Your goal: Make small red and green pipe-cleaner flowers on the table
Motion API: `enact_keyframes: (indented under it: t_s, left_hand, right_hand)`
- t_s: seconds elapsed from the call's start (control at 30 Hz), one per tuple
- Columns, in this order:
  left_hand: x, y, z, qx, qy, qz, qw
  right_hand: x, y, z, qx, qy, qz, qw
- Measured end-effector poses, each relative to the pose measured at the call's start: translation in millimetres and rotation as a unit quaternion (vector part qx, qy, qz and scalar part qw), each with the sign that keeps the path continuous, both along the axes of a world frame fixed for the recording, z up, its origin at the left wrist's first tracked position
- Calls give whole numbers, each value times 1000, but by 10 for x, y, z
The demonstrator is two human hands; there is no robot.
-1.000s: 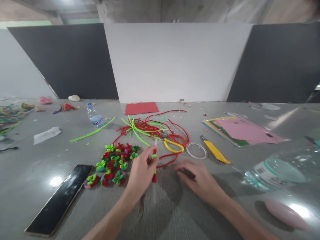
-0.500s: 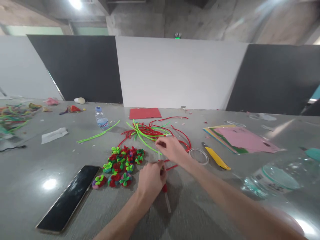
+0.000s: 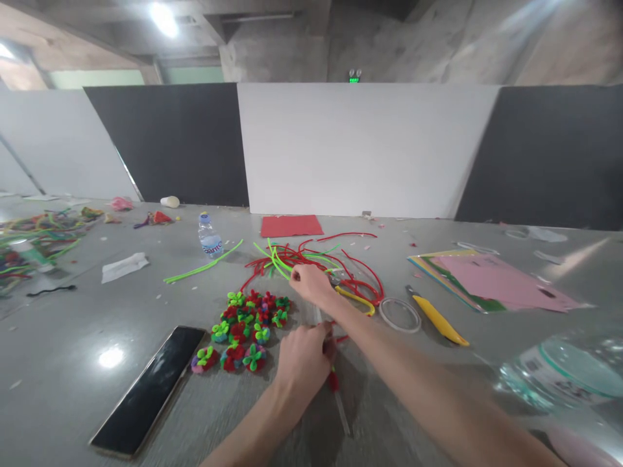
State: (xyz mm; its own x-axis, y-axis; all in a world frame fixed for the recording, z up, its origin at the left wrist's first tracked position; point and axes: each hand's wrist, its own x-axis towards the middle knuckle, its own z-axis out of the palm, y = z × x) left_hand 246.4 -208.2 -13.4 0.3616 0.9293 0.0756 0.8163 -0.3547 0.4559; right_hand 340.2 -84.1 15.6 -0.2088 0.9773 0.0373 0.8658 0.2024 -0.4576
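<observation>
My left hand [image 3: 307, 355] is closed around a thin translucent stick [image 3: 342, 408], which slants across the table and shows above and below the fist. A band of red fuzzy wire [image 3: 333, 381] wraps the stick just below my fingers. My right hand [image 3: 314, 283] is farther forward, its fingertips pinched together by the near edge of a pile of red and green pipe cleaners [image 3: 280, 257]. What those fingertips hold, if anything, is too small to make out. Left of my left hand sit several small pipe-cleaner flowers [image 3: 238, 332] in red, green and blue.
A phone [image 3: 150, 389] lies at front left. Yellow-handled scissors [image 3: 360, 299], a clear ring [image 3: 400, 316] and a yellow utility knife [image 3: 440, 321] are beside my right forearm. Farther right are paper sheets [image 3: 496, 282] and a large bottle [image 3: 559, 373]. A small bottle [image 3: 210, 237] stands behind.
My right hand has moved left, away from the stick's upper end. The left hand keeps its grip on the stick. My view has turned slightly left, and the yellow scissor handle now shows.
</observation>
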Motion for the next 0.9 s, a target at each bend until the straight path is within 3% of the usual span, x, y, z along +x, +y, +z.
enact_keyframes:
  t_s: [0.13,0.2,0.33,0.4,0.53,0.67,0.8,0.9]
  left_hand:
    - [-4,-16,58,32,-49,-26,998]
    - [-30,-42,116,115,-112,-47,986]
    - [-122,-104,273,347,-188,-64,917]
    - [-163,-107,346,378,-166,-72,908]
    - [-196,-25,381,319,-98,-129,934]
    - [-175,63,313,223,-58,-154,961]
    - [-132,30,303,85,-126,-164,975]
    - [-97,-22,306,-50,-207,-162,964]
  right_hand:
    - [297,-157,312,33,79,31,996]
    - [499,-322,455,47,121,50,990]
    - [879,-811,567,19,170,93,981]
    - [1015,-1072,552,-18,171,124,977]
    - [1166,-1410,524,-83,175,131,972]
    - [1227,-1458,546,-107,177,125,970]
    - [1255,-1404,569,-119,139,132,974]
    - [1246,-1351,615,-121,115,161,973]
